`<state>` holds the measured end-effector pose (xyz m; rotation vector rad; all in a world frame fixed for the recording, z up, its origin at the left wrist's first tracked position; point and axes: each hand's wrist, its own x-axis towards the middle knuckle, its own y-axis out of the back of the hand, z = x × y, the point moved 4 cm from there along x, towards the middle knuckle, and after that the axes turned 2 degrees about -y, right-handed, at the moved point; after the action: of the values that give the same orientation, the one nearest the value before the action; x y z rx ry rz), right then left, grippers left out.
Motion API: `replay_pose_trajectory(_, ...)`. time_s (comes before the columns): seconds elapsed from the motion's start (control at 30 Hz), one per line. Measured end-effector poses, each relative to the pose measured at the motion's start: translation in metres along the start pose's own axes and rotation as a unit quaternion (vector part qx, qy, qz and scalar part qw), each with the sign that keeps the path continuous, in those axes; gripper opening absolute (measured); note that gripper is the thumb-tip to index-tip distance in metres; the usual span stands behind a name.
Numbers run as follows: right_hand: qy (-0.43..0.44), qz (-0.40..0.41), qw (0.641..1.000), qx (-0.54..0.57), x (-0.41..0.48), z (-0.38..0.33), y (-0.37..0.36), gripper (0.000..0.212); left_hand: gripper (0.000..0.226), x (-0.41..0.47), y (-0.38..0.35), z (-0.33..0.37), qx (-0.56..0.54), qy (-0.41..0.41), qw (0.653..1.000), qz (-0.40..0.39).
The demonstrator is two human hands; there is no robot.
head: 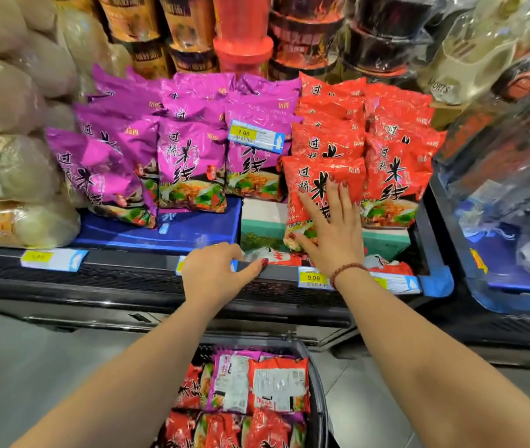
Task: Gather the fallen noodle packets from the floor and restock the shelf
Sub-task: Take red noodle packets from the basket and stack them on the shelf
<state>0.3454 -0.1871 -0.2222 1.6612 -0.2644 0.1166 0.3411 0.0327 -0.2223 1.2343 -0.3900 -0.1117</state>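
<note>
My right hand [331,231] lies flat with spread fingers against a red noodle packet [313,176] that stands upright at the front of the red stack [396,130] on the shelf. My left hand [215,270] grips the shelf's front rail [276,270], thumb on top. Purple noodle packets [189,156] fill the shelf's left half. Below, between my forearms, a dark basket [317,383] holds several red and purple packets [276,383].
Bagged pale goods [8,124] are piled at the left. Cup noodles [308,33] are stacked behind the packets. A teal box [263,227] sits under the red packet. Price tags [313,278] line the rail. Another blue-lined shelf [515,253] stands at the right. Grey floor lies below.
</note>
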Motion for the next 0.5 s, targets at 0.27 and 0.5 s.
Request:
replay_pose_trajectory(0.27, 0.008, 0.02, 1.0, -0.011, -0.0006, -0.0004, 0.0018, 0.074, 0.045, -0.0015, -0.0008, 0.0016, -0.009, -0.012, 1.0, -0.002)
replay_pose_trajectory(0.5, 0.033, 0.09, 0.995, 0.008, -0.0056, -0.0049, 0.0101, 0.067, 0.041, -0.0038, -0.0045, -0.0015, -0.042, -0.015, 0.999, 0.031)
